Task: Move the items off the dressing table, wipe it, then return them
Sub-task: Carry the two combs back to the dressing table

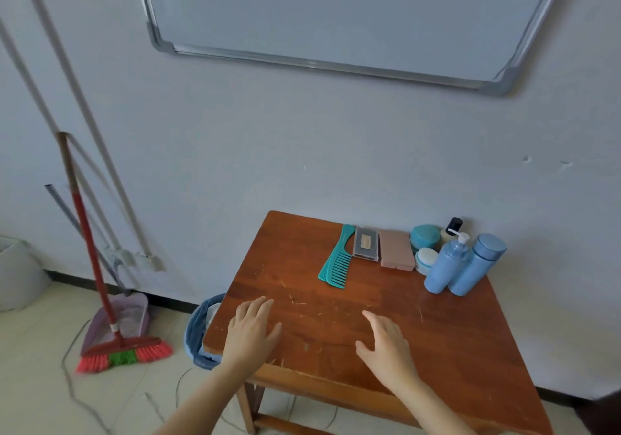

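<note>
A brown wooden dressing table (453, 327) stands against the wall. Along its far edge lie a teal comb (337, 261), a grey flat case (365, 244) and a pink-brown flat case (396, 250). At the far right corner stand a teal jar (425, 237), a small white-lidded jar (425, 259), a black-capped bottle (454, 225), a blue pump bottle (445, 266) and a blue capped bottle (479, 265). My left hand (250, 332) and my right hand (386, 344) hover flat over the near part of the tabletop, fingers apart, holding nothing.
A blue bin (201, 330) sits on the floor at the table's left edge. A red broom (124, 350) and a purple dustpan (126, 317) lean by the wall at the left, beside a white bin (16, 273). A whiteboard (336, 14) hangs above. Cables run across the floor.
</note>
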A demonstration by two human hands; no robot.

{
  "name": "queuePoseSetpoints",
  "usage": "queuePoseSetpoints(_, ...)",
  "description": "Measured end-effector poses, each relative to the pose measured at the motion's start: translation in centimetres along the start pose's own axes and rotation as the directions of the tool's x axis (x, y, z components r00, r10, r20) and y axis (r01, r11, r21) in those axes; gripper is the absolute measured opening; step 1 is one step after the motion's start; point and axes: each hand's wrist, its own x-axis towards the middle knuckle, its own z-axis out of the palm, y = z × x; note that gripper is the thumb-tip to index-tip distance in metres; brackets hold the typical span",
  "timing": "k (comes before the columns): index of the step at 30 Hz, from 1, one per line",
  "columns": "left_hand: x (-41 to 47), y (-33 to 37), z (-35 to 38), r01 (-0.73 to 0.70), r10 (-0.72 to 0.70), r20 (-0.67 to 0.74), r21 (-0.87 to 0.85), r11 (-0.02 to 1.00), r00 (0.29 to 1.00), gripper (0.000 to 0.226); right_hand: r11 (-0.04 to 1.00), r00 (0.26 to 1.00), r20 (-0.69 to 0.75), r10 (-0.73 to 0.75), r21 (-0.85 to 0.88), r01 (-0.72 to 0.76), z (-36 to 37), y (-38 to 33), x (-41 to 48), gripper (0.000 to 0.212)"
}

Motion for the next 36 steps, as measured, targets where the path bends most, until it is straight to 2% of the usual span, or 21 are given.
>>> queuePoseSetpoints(9, 7.6, 1.6, 0.4, 0.096, -0.096, -0.007, 0.028, 0.995, 0.995, 0.049, 0.999, 0.999, 0.045, 0.026, 0.029, -0.027, -1.4, 0.0, 10.8, 0.055)
queuePoseSetpoints(12, 8.6, 1.8, 1.3, 0.128, -0.131, 0.052, 0.048, 0.991, 0.99, 0.049, 0.999, 0.996, 0.09, 0.019, 0.036, -0.022, -0.4, -0.5, 12.9, 0.053)
queuePoseSetpoints(15, 8.8, 1.5, 2.3, 0.127, -0.144, 0.112, 0.148, 0.981, 0.983, 0.053, 1.0, 0.997, 0.071, 0.012, 0.003, -0.012, 0.8, -1.0, 13.7, 0.053)
queuePoseSetpoints(20, 9.3, 1.4, 2.3, 0.135, -0.163, 0.132, 0.196, 0.971, 0.978, 0.054, 0.991, 0.993, -0.025, 0.118, -0.062, -0.12, 1.7, -2.4, 15.4, 0.066)
queuePoseSetpoints(27, 10.4, 1.3, 2.0, 0.097, -0.13, 0.112, 0.263, 0.96, 0.985, 0.043, 0.962, 0.965, -0.037, 0.261, -0.077, -0.264, 3.6, -5.1, 16.9, 0.081)
queuePoseSetpoints(33, 11.2, 0.7, 1.2, 0.018, -0.058, 0.139, 0.272, 0.962, 0.989, 0.036, 0.945, 0.949, -0.103, 0.297, -0.108, -0.308, 4.1, -5.6, 17.4, 0.06)
queuePoseSetpoints(36, 11.5, 0.6, 1.1, -0.001, -0.042, 0.147, 0.276, 0.961, 0.988, 0.037, 0.94, 0.938, -0.117, 0.325, -0.07, -0.335, 3.8, -5.7, 17.9, 0.061)
